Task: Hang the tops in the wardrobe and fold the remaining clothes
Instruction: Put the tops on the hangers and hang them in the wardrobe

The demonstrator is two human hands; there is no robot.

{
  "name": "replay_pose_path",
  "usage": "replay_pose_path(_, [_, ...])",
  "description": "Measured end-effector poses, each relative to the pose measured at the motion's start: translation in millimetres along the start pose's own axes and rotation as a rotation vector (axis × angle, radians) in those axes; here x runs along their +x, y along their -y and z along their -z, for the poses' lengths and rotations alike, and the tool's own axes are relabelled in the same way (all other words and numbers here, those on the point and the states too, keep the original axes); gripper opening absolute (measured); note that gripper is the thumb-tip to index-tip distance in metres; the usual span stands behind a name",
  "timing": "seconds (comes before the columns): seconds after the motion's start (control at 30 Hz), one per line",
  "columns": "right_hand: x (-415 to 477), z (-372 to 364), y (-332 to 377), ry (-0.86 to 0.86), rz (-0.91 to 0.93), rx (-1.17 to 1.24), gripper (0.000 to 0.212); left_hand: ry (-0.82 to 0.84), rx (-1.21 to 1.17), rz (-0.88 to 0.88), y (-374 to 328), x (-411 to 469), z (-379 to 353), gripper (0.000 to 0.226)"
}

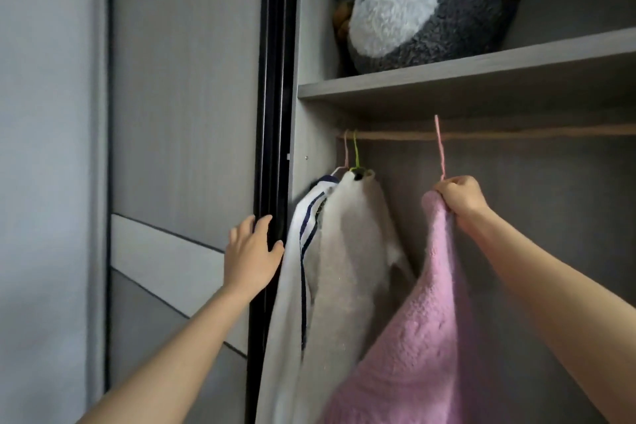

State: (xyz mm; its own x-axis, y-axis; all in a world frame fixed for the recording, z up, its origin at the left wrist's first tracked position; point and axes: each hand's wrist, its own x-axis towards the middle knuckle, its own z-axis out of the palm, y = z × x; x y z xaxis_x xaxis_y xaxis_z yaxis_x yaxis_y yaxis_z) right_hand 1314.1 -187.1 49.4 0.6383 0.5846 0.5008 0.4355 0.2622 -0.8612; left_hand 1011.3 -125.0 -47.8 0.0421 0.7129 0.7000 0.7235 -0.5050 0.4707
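Observation:
A fluffy pink top [416, 330] hangs from a pink hanger [439, 148]. My right hand [459, 198] grips the top's neck and the hanger's base, and the hook reaches up past the wooden rail [516, 135]. Two tops hang at the rail's left end: a white top with navy stripes [292, 286] on a pink hanger and a cream fleecy top [347, 268] on a green hanger. My left hand [249, 258] rests on the black edge of the sliding door [272, 113], its fingers lying loosely against the frame.
A grey shelf [447, 79] sits right above the rail and carries a large grey and white plush toy [430, 3]. The grey sliding door panel [182, 113] fills the left side. To the right of the pink hanger the rail carries nothing.

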Motion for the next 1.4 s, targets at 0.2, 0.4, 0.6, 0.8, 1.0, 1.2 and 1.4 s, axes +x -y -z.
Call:
replay_pose_path(0.2, [91,-56,5,-0.057,0.047,-0.098,0.015,-0.069,0.085,-0.063,28,92,-43,0.078])
replay_pose_path(0.4, [137,-115,-10,-0.057,0.036,-0.241,0.015,-0.180,0.112,-0.212,61,138,-90,0.119])
replay_pose_path(0.6, [144,-166,-22,-0.145,0.014,-0.254,0.010,-0.338,0.082,-0.315,70,145,-101,0.122])
replay_pose_path(0.8, [125,-201,-37,-0.164,-0.015,-0.355,0.024,-0.346,0.033,-0.351,71,142,-102,0.116])
replay_pose_path(1.0, [112,-188,-22,-0.152,0.016,-0.572,0.048,-0.352,-0.009,-0.354,71,143,-102,0.107])
replay_pose_path(1.2, [61,-110,-25,-0.200,0.022,-0.835,0.029,-0.483,-0.145,-0.653,46,89,-128,0.055])
replay_pose_path(1.4, [2,-3,-38,-0.302,-0.178,-1.143,0.030,-0.183,-0.278,-0.834,-8,39,-171,0.048])
